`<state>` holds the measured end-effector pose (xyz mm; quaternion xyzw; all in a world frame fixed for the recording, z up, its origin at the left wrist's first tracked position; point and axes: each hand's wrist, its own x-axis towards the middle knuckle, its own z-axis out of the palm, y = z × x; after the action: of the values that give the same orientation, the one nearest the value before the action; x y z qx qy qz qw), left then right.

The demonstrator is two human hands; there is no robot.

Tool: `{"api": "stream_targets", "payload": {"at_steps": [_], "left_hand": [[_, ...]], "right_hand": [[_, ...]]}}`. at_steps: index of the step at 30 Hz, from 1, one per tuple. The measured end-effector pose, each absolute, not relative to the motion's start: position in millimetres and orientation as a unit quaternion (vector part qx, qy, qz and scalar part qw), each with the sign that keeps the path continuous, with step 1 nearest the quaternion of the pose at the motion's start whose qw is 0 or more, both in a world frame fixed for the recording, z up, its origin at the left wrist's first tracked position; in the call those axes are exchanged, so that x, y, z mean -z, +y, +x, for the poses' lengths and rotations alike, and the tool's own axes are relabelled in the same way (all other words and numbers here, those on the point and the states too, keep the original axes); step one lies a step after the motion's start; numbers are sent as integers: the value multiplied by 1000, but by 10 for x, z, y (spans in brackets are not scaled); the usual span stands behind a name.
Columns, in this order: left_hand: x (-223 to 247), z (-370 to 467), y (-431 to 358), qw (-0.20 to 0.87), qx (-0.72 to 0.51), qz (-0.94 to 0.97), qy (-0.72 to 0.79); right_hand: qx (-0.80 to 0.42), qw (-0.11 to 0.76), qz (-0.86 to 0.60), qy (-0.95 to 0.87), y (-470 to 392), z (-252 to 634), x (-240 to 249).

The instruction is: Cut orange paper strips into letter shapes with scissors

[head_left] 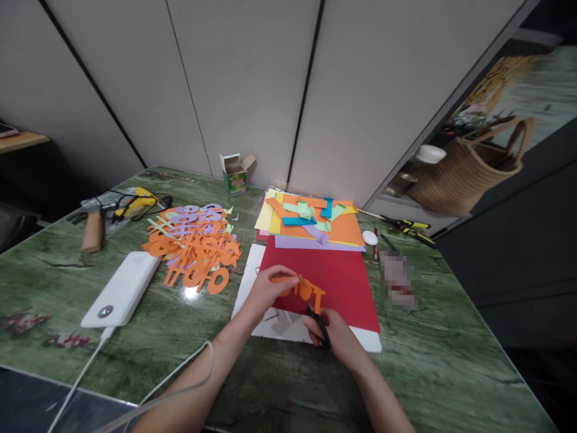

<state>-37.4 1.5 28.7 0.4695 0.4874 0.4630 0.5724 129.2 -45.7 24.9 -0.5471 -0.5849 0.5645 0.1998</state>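
Note:
My left hand (270,290) pinches an orange paper cut-out (305,291) between thumb and fingers, above a sheet of red paper (342,270). Black-handled scissors (321,328) are gripped in my right hand (337,337), their blades pointing up at the cut-out. Whether the blades touch the paper right now is hard to make out. Under the red sheet lies a white sheet (288,328) with dark marks. Left of my hands is a pile of orange, purple and green paper cut-outs (198,243).
Coloured paper sheets (270,219) with loose strips lie at the back. A small green box (235,177) stands by the wall. At left are a white power bank (121,288) with a cable, and a yellow tool (135,201). Yellow-black pliers (412,228) lie at right.

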Motion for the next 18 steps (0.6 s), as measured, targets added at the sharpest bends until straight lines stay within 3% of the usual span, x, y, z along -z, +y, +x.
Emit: {"api": "stream_targets", "payload": {"at_steps": [18], "left_hand": [[-243, -376, 25, 598, -457, 428, 501]], "right_hand": [[-625, 214, -490, -569, -459, 1276, -309]]}}
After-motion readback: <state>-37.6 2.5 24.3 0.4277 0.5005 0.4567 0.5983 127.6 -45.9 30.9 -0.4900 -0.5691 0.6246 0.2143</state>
